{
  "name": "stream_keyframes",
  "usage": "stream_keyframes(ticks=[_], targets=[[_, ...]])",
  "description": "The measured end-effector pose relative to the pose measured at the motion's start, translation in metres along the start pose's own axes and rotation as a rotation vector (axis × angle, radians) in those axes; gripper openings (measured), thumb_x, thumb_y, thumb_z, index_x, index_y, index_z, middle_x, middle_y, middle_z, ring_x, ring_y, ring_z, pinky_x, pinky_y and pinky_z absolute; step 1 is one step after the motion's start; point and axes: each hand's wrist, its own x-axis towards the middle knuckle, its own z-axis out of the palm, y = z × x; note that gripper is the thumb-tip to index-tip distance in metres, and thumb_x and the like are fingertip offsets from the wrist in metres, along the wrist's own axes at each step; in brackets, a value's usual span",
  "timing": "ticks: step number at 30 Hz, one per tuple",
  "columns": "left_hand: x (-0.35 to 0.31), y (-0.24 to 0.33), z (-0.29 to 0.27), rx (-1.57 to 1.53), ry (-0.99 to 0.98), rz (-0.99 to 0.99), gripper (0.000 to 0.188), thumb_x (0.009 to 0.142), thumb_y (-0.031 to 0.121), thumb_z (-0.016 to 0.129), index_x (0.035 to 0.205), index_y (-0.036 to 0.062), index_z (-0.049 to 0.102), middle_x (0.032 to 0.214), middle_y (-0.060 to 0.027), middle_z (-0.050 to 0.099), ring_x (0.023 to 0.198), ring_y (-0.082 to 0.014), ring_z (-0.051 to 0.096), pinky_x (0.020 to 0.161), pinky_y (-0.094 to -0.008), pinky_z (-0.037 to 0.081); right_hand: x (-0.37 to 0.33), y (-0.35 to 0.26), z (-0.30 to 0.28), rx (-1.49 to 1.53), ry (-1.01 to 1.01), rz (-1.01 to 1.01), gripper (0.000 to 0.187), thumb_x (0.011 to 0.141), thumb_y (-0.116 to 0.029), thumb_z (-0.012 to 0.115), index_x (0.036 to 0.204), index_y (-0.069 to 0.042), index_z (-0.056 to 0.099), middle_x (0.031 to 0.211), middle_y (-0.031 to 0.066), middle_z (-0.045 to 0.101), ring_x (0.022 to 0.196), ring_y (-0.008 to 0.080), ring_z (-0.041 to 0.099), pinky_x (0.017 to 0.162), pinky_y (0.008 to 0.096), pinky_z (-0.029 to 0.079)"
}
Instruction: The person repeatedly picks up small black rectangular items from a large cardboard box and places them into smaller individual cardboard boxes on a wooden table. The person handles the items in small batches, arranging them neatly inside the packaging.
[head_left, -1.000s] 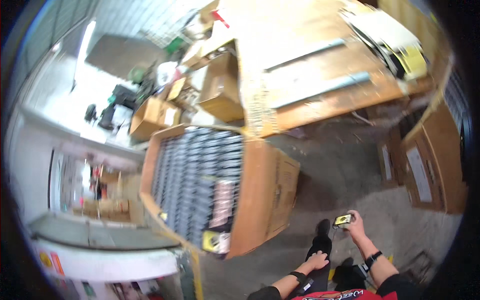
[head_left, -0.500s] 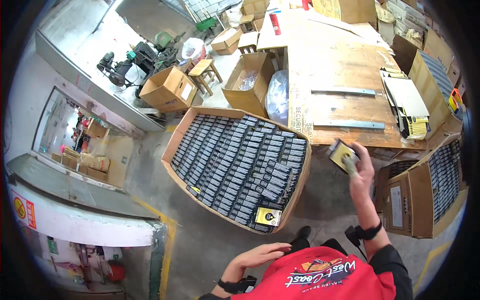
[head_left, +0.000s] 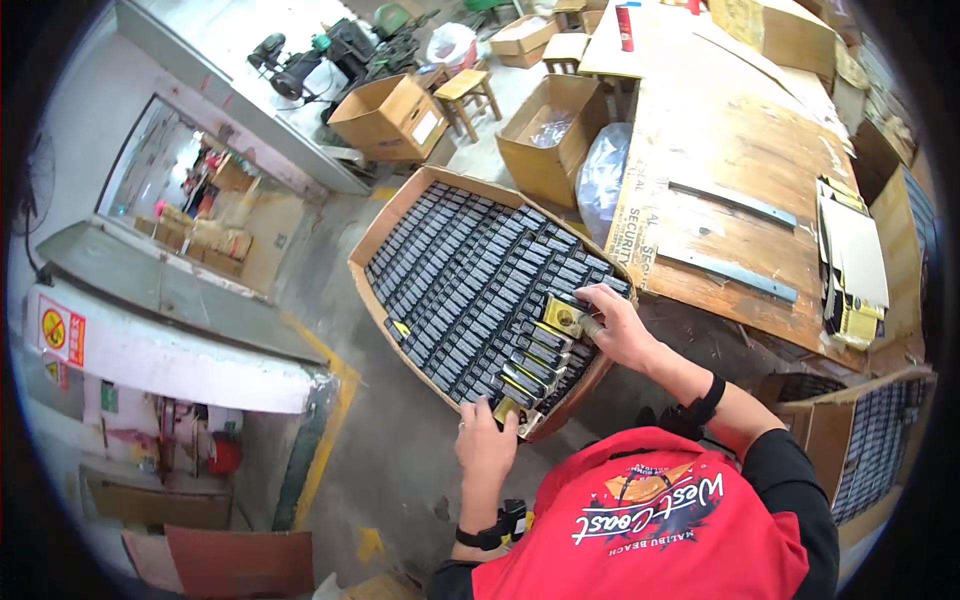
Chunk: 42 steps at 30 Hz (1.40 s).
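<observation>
Now the yellow-faced box [head_left: 562, 316] is arriving at the packed carton [head_left: 388, 216], right of frame centre, the right hand's [head_left: 622, 332] grip clamping it; the left hand [head_left: 487, 445] is joining lower down, its grip unclear, so both are working there.

White lettering stands upside down on the red top [head_left: 560, 565], lower right; dark capitals on the tape [head_left: 634, 222] along the counter [head_left: 735, 150], upper right; a round yellow symbol on the sign [head_left: 62, 330], left.
</observation>
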Motion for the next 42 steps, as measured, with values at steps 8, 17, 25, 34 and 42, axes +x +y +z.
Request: stream_keyframes(ticks=[8,17,25,34,42], targets=[[0.001,0.024,0.016,-0.224,0.179,-0.285,0.033,0.08,0.024,0.062,0.098,-0.0019,0.055,0.098,-0.0175,0.054,0.091,-0.036,0.056,0.078,-0.0433,0.045,0.018,-0.011,-0.008,-0.039,-0.218,-0.101,0.037,0.075,-0.006,0.06,0.111,-0.002,0.052,0.098,0.0151,0.054,0.091,0.0345,0.057,0.075,0.039,0.047],[0.026,0.016,0.047,-0.962,0.221,-0.378,0.031,0.089,0.021,0.058,0.105,-0.0049,0.057,0.088,-0.0074,0.062,0.082,-0.0142,0.056,0.077,-0.0283,0.045,0.05,-0.008,0.007,-0.346,-0.449,-0.138,0.038,0.084,-0.037,0.058,0.086,0.001,0.057,0.086,0.0184,0.057,0.08,0.036,0.059,0.071,0.044,0.049],[0.101,0.004,-0.009,-0.867,0.483,-0.132,0.023,0.088,0.014,0.056,0.101,-0.0048,0.061,0.087,-0.0051,0.062,0.081,-0.0122,0.055,0.077,-0.0269,0.045,0.099,-0.039,0.033,-0.204,-0.385,-0.03,0.031,0.084,-0.028,0.057,0.09,0.002,0.052,0.085,0.0196,0.053,0.08,0.0392,0.055,0.069,0.0464,0.044],[0.259,-0.15,-0.008,-0.397,0.492,-0.173,0.021,0.082,0.013,0.056,0.094,-0.0031,0.064,0.087,-0.0189,0.063,0.083,-0.032,0.059,0.077,-0.0383,0.046,0.248,-0.025,0.19,-0.322,-0.597,0.051,0.023,0.078,-0.021,0.056,0.085,-0.001,0.063,0.092,0.0194,0.064,0.088,0.0363,0.061,0.078,0.0427,0.049],[0.239,-0.142,0.005,0.085,0.282,-0.13,0.031,0.078,0.011,0.058,0.101,-0.0087,0.058,0.101,-0.0259,0.056,0.094,-0.042,0.053,0.084,-0.047,0.042,0.248,0.01,0.189,-0.405,-0.752,-0.093,0.016,0.069,-0.013,0.059,0.075,-0.004,0.07,0.078,0.015,0.068,0.074,0.0308,0.067,0.06,0.0415,0.054]])
